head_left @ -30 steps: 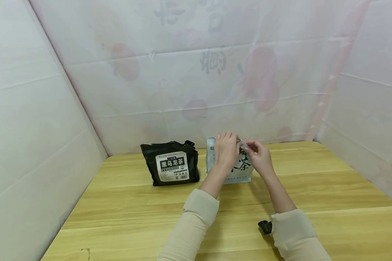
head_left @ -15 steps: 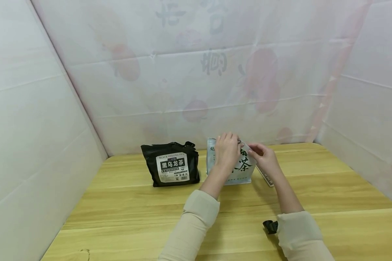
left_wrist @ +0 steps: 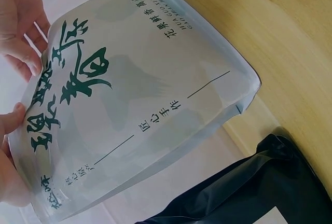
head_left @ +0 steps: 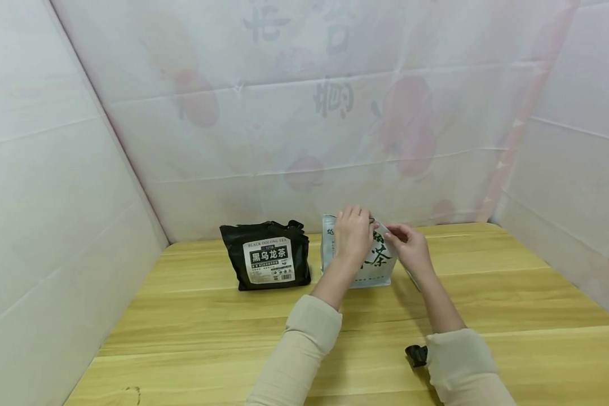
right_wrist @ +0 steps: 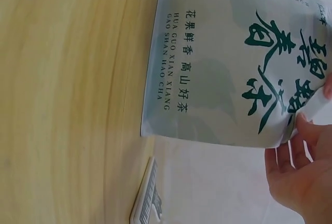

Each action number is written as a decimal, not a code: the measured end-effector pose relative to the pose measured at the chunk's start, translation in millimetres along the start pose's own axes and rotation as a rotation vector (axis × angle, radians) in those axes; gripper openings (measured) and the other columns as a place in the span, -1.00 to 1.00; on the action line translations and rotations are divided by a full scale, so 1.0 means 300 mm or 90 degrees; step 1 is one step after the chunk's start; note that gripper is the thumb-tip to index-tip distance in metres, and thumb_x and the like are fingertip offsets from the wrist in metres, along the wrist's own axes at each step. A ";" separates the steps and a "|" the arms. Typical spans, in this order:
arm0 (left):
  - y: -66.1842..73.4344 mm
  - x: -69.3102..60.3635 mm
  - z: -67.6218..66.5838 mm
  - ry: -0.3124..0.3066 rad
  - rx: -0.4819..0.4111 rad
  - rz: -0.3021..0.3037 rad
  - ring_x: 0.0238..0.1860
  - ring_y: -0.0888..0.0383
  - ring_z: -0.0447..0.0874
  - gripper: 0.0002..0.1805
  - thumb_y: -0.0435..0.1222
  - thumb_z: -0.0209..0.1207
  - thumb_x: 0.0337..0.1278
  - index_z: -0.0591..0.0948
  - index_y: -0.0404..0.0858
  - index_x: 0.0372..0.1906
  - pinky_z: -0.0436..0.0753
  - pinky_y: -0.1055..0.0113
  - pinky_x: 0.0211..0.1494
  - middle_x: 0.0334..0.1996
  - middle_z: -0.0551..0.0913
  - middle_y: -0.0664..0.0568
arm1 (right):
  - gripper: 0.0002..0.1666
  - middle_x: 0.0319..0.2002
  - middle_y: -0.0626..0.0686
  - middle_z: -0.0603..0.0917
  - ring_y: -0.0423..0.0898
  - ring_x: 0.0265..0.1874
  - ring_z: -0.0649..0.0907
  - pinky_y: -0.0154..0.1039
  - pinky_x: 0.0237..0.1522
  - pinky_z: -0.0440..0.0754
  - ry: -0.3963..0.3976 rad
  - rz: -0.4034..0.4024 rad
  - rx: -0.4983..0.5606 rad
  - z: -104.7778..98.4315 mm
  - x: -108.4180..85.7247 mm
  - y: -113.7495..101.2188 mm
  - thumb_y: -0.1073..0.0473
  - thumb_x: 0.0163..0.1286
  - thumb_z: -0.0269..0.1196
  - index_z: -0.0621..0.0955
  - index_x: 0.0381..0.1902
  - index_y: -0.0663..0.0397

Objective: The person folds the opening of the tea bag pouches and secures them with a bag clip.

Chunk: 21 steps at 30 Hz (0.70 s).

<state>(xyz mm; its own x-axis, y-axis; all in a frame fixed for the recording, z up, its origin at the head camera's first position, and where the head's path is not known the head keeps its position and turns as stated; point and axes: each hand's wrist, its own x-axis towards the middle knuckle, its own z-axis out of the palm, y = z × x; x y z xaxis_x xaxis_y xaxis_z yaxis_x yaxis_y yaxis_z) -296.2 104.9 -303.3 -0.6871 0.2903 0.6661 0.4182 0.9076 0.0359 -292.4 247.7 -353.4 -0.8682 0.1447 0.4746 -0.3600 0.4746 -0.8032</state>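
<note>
A pale blue tea bag [head_left: 367,273] with dark green characters stands upright near the back of the table. My left hand [head_left: 353,234] grips its top edge, covering part of the front. At the bag's upper right corner, my right hand [head_left: 410,248] pinches the edge between thumb and fingers. That corner looks folded over in the right wrist view, where the right hand [right_wrist: 303,167] shows beside it. In the left wrist view, the left thumb [left_wrist: 13,120] lies against the front of the bag [left_wrist: 135,79].
A black oolong tea bag [head_left: 271,256] with a white label stands just left of the pale one. Behind the right wrist lies a flat white slotted item [right_wrist: 145,193]. A small black object [head_left: 416,356] sits at the right cuff. Fabric walls surround the wooden table [head_left: 208,349].
My right hand has shifted slightly right and down along the corner, baring more of the printed character. The left hand keeps its place on the top edge. Neither tea bag has visibly moved.
</note>
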 end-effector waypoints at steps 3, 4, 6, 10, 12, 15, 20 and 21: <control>-0.002 0.002 0.003 0.001 -0.002 -0.002 -0.33 0.30 0.40 -0.79 -0.02 0.20 0.07 0.62 -0.04 -0.28 0.27 0.50 -0.30 -0.38 0.54 0.23 | -0.71 -0.18 0.29 0.61 -0.31 -0.34 0.54 -0.52 -0.32 0.47 -0.020 0.004 0.004 -0.010 0.001 0.005 0.28 0.30 0.20 0.56 -0.09 0.41; -0.003 0.002 0.005 0.002 -0.004 -0.002 -0.34 0.30 0.40 -0.78 -0.02 0.21 0.07 0.62 -0.04 -0.29 0.27 0.50 -0.31 -0.38 0.54 0.23 | -0.69 -0.17 0.30 0.60 -0.32 -0.33 0.53 -0.52 -0.31 0.47 -0.028 0.004 0.004 -0.016 0.000 0.003 0.27 0.31 0.19 0.56 -0.08 0.43; -0.004 0.003 0.005 0.002 -0.007 -0.002 -0.35 0.29 0.39 -0.78 -0.01 0.21 0.06 0.62 -0.05 -0.29 0.26 0.50 -0.31 -0.39 0.53 0.23 | -0.68 -0.15 0.32 0.59 -0.35 -0.32 0.52 -0.53 -0.30 0.46 -0.046 0.001 0.004 -0.028 0.000 0.005 0.27 0.32 0.16 0.55 -0.07 0.45; -0.005 0.003 0.006 0.002 -0.006 -0.002 -0.35 0.29 0.39 -0.77 0.00 0.21 0.06 0.62 -0.05 -0.30 0.27 0.50 -0.30 -0.39 0.53 0.23 | -0.66 -0.06 0.34 0.55 -0.39 -0.26 0.50 -0.54 -0.22 0.44 -0.081 0.010 0.019 -0.048 -0.001 0.010 0.27 0.35 0.13 0.52 -0.02 0.46; -0.005 0.003 0.006 -0.001 -0.005 -0.002 -0.35 0.30 0.39 -0.77 0.00 0.20 0.06 0.62 -0.04 -0.29 0.27 0.50 -0.29 -0.38 0.54 0.23 | -0.65 -0.03 0.34 0.54 -0.38 -0.24 0.50 -0.54 -0.19 0.44 -0.093 0.021 0.027 -0.053 -0.001 0.018 0.28 0.36 0.12 0.51 0.01 0.45; -0.005 0.003 0.006 -0.005 -0.005 -0.003 -0.34 0.30 0.39 -0.77 0.00 0.20 0.07 0.62 -0.04 -0.28 0.27 0.50 -0.29 -0.37 0.54 0.23 | -0.65 -0.03 0.34 0.53 -0.35 -0.22 0.51 -0.54 -0.18 0.44 -0.096 0.030 0.029 -0.055 -0.003 0.023 0.28 0.36 0.11 0.50 0.02 0.44; -0.004 0.002 0.003 -0.012 -0.005 -0.002 -0.33 0.30 0.39 -0.77 0.00 0.18 0.09 0.61 -0.04 -0.27 0.27 0.50 -0.28 -0.36 0.53 0.23 | -0.69 -0.12 0.33 0.58 -0.30 -0.29 0.52 -0.56 -0.27 0.45 -0.050 0.030 -0.010 -0.042 -0.001 0.026 0.30 0.33 0.15 0.54 -0.05 0.44; -0.004 0.002 0.003 -0.012 -0.005 -0.001 -0.33 0.30 0.39 -0.77 0.00 0.18 0.09 0.61 -0.03 -0.27 0.27 0.50 -0.28 -0.36 0.53 0.23 | -0.71 -0.14 0.33 0.58 -0.29 -0.31 0.52 -0.55 -0.29 0.46 -0.038 0.031 -0.016 -0.038 0.000 0.027 0.31 0.33 0.15 0.55 -0.07 0.44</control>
<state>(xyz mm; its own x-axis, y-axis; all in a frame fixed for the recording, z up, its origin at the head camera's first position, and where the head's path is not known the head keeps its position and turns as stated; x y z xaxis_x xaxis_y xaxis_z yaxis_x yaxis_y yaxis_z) -297.6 104.3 -303.5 -0.6989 0.2939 0.6521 0.4212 0.9059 0.0431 -291.5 261.4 -355.8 -0.9037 0.1159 0.4121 -0.3089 0.4899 -0.8152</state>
